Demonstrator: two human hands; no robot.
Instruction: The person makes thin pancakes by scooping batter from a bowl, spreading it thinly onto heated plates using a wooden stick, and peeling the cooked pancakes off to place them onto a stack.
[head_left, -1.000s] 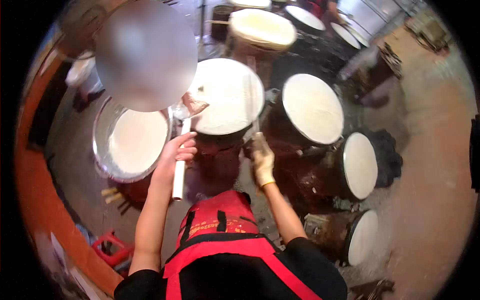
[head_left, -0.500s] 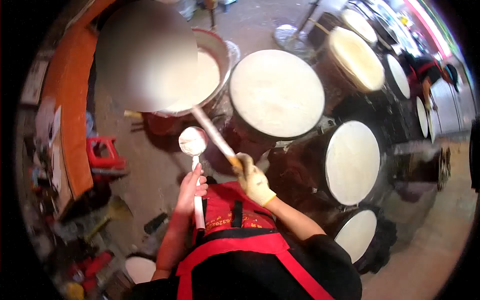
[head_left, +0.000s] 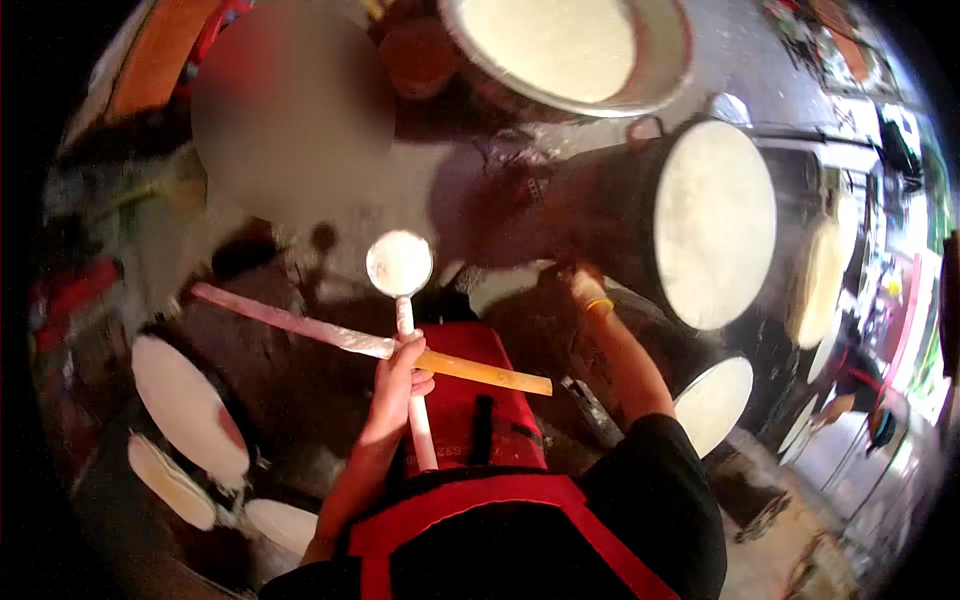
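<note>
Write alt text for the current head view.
A person's left hand holds a white ladle and a long stick crossing it; the gloved right hand is beside a pale-topped drum, near a basin of white liquid.

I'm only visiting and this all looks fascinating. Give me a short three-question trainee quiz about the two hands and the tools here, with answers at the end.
1. True or false: the right hand is holding the ladle.

2. Multiple choice: the long flat stick crosses
A) the right wrist
B) the ladle's handle
C) the big basin's rim

3. Fill in the blank: the ladle's handle is in the ____ hand.

Key: 1 false; 2 B; 3 left.
</note>
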